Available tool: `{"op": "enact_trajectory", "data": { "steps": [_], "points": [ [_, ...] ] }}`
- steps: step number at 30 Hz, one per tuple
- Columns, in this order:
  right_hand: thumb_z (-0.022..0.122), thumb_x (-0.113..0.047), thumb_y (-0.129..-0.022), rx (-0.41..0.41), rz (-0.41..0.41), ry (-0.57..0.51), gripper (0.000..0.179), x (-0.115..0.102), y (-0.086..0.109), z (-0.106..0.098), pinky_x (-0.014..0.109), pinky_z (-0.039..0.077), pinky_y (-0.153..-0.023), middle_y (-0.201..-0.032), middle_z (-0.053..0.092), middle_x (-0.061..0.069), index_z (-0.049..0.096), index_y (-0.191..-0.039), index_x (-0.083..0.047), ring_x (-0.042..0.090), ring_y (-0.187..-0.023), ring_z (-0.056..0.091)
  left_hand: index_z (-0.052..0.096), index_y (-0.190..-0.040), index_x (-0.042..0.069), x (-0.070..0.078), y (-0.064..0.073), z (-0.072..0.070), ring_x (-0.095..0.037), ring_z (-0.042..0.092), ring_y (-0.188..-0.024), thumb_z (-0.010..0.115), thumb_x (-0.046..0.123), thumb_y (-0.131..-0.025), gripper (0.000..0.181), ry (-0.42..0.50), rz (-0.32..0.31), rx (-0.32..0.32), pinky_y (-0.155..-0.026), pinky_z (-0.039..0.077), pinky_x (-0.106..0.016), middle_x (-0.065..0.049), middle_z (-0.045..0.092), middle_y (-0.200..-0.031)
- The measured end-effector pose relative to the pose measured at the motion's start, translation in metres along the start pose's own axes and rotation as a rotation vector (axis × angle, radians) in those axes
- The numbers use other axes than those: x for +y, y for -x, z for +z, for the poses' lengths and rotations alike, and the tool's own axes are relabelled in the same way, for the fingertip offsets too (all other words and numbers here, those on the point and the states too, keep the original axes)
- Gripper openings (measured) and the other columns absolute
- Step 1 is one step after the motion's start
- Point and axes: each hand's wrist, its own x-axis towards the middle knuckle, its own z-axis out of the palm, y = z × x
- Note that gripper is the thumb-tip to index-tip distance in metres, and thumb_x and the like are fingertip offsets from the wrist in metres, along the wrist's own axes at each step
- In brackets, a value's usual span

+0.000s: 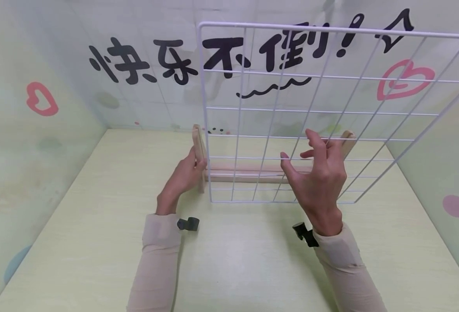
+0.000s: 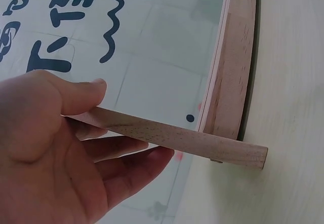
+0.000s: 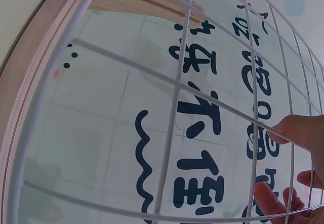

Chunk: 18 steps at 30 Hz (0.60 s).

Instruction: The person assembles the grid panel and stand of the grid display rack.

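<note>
From wearer's side: wooden frame [image 1: 246, 178] sat at twelve o'clock on table [image 1: 233, 260]; white wire grid [image 1: 311, 111] stood before it, toward one. Left hand [image 1: 188, 171], eleven o'clock: fingers pinched end piece [image 2: 177, 138]. Right hand [image 1: 323, 177], one o'clock: fingers were parted, loosely bent, at grid.

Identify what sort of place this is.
Probably an indoor work booth: a flat, pale yellow-green tabletop, pale printed walls on three sides with black Chinese characters, and a rectangular white wire grid.
</note>
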Motion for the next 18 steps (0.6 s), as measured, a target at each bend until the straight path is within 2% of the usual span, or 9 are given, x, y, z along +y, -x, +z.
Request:
{"op": "enact_trajectory", "data": {
  "steps": [7, 11, 18],
  "points": [
    [0.081, -0.015, -0.076, -0.001, -0.002, -0.001, 0.053, -0.0024, -0.0019, 0.0002, 0.053, 0.053, -0.062, -0.096, 0.057, 0.026, 0.061, -0.123, -0.002, 0.033, -0.074, 0.071, 0.007, -0.159, 0.010, 0.0018, 0.0020, -0.0007, -0.042, 0.053, -0.128, 0.039, 0.026, -0.107, 0.063, 0.021, 0.012, -0.009, -0.099, 0.048, -0.057, -0.030, 0.041, -0.149],
    [0.081, -0.015, -0.077, -0.001, -0.010, 0.003, 0.052, -0.0025, -0.0035, 0.0000, 0.053, 0.053, -0.063, -0.096, 0.057, 0.026, 0.061, -0.123, -0.002, 0.033, -0.074, 0.071, 0.006, -0.160, 0.011, 0.0003, 0.0011, -0.0013, -0.041, 0.051, -0.130, 0.039, 0.026, -0.107, 0.064, 0.030, -0.002, -0.014, -0.100, 0.047, -0.057, -0.029, 0.038, -0.151],
    [0.080, -0.016, -0.077, 0.009, 0.010, 0.020, 0.052, 0.0003, -0.0043, -0.0030, 0.052, 0.052, -0.058, -0.095, 0.057, 0.026, 0.061, -0.123, -0.002, 0.033, -0.074, 0.071, 0.006, -0.160, 0.012, -0.0041, 0.0008, -0.0005, -0.041, 0.047, -0.133, 0.042, 0.033, -0.106, 0.068, 0.050, 0.008, -0.021, -0.101, 0.046, -0.057, -0.027, 0.037, -0.153]
  ]
}}
